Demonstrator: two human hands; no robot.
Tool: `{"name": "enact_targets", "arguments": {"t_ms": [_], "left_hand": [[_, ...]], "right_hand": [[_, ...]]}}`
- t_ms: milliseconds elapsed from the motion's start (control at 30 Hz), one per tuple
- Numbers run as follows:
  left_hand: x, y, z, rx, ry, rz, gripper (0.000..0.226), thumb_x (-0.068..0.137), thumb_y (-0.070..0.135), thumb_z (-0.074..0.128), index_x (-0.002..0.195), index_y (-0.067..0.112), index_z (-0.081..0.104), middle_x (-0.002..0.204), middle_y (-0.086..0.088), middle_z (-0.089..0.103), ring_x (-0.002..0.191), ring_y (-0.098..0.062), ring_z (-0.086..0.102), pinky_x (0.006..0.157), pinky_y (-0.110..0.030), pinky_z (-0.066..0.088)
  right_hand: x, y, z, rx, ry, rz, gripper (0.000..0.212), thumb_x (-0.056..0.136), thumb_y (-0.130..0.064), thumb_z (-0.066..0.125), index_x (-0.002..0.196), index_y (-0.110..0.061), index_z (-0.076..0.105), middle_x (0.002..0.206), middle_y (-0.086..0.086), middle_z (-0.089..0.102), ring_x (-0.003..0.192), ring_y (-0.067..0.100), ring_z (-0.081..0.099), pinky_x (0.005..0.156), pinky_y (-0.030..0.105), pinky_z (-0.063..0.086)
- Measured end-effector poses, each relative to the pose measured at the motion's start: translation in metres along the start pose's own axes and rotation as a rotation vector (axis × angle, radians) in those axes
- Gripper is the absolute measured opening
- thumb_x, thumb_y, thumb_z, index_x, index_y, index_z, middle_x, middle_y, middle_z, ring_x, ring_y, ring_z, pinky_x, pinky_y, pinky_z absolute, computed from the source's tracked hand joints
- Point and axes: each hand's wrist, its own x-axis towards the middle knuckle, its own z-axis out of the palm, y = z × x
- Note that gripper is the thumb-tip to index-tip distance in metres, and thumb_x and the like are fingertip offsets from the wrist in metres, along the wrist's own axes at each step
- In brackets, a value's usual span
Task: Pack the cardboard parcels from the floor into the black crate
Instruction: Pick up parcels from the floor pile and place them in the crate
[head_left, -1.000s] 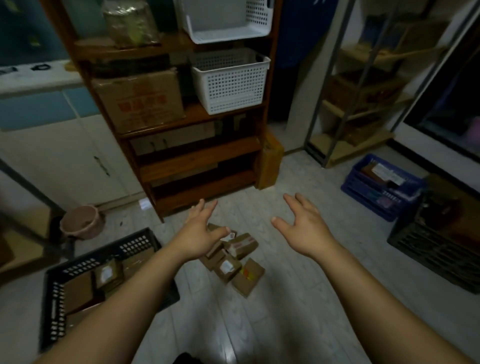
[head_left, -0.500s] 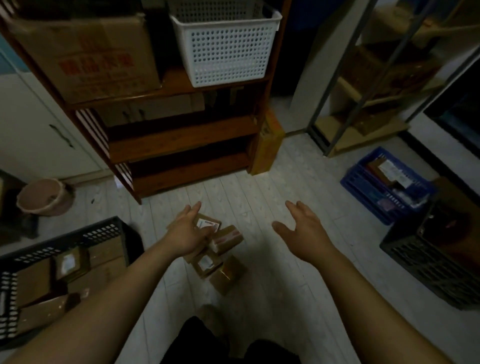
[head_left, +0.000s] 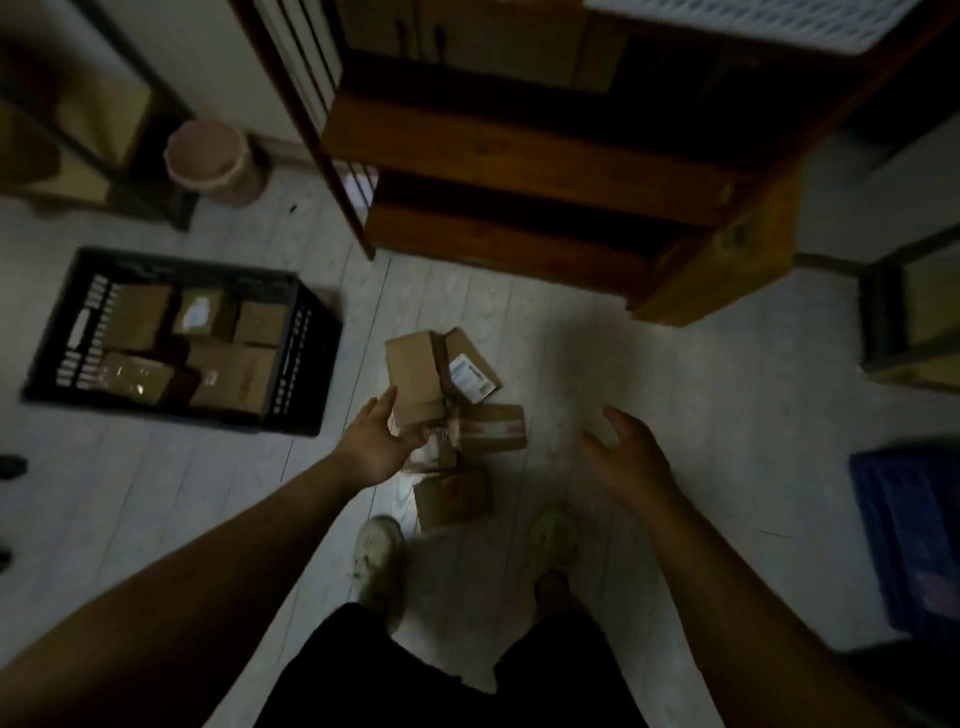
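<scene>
Our left hand (head_left: 376, 441) touches the cardboard parcels (head_left: 415, 374) heaped on the floor (head_left: 649, 374) near the black crate (head_left: 306, 364); we cannot tell whether its fingers grip one. Our right hand (head_left: 628, 462) hovers beside them, fingers loosely spread, holding nothing.

Nothing is legible: the white label (head_left: 470, 376) on one parcel (head_left: 462, 345) (like the red print (head_left: 491, 428) beside it) is blurred.

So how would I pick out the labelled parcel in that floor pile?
Start at the dark wooden shelf unit; a heap of cardboard parcels lies on the floor before it. The flat brown cardboard parcel is at the heap's far right corner, beside a plain brown cardboard box. Its white printed label sets it apart from that bare box and the red-striped cardboard parcel.
</scene>
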Motion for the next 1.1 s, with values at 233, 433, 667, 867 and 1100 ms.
{"name": "enact_targets", "arguments": {"t_ms": [233,433,667,867,1100], "left_hand": [[0.087,-0.035,0.107,-0.082,-0.012,-0.231,0.076,0.085,0.04,0.062,0.147,0.022,0.022,0.153,-0.007,0.027,0.136,-0.026,0.031,0.108,-0.039,0.028],[0.215,-0.087,0.181,-0.209,-0.013,-0.285,0.084,0.082,0.037,0.067,0.148,0.023,0.017,0.148,-0.009,0.037,0.125,-0.027,0.045,0.1,-0.037,0.041],[0.33,-0.15,0.259,-0.234,-0.046,-0.286,0.082,0.085,0.037,0.064,0.149,0.02,0.015,0.128,-0.001,0.055,0.116,-0.027,0.054,0.095,-0.039,0.045],[0.351,-0.177,0.289,-0.466,-0.07,-0.24,0.079,0.084,0.001,0.062,0.147,0.019,0.017,0.113,-0.006,0.053,0.085,-0.014,0.058,0.057,-0.014,0.052],[0.282,-0.153,0.221,-0.578,-0.116,-0.247,0.058,0.087,0.006,0.06,0.137,0.02,0.036,0.112,-0.003,0.059,0.09,-0.014,0.06,0.061,-0.019,0.053]], "right_hand": [[0.158,0.063,0.04,-0.315,-0.249,-0.01,0.067,0.091,-0.05,0.049,0.146,-0.019,0.026,0.15,0.01,0.031,0.132,0.032,0.038,0.1,0.039,0.038],[0.273,0.133,0.126,-0.561,-0.331,-0.11,0.07,0.088,-0.052,0.051,0.143,-0.014,0.03,0.144,0.016,0.037,0.125,0.036,0.043,0.097,0.043,0.043],[0.365,0.176,0.267,-0.26,-0.362,-0.09,0.087,0.078,-0.054,0.065,0.147,-0.021,0.022,0.143,0.012,0.04,0.127,0.032,0.044,0.101,0.042,0.041],[0.39,0.195,0.336,0.303,-0.362,0.304,0.098,0.079,-0.043,0.07,0.151,-0.019,0.008,0.155,0.011,0.021,0.137,0.033,0.031,0.11,0.043,0.031],[0.302,0.149,0.296,0.287,-0.197,0.234,0.091,0.078,-0.036,0.071,0.149,-0.026,0.016,0.149,0.009,0.033,0.131,0.032,0.039,0.097,0.035,0.039]]}}
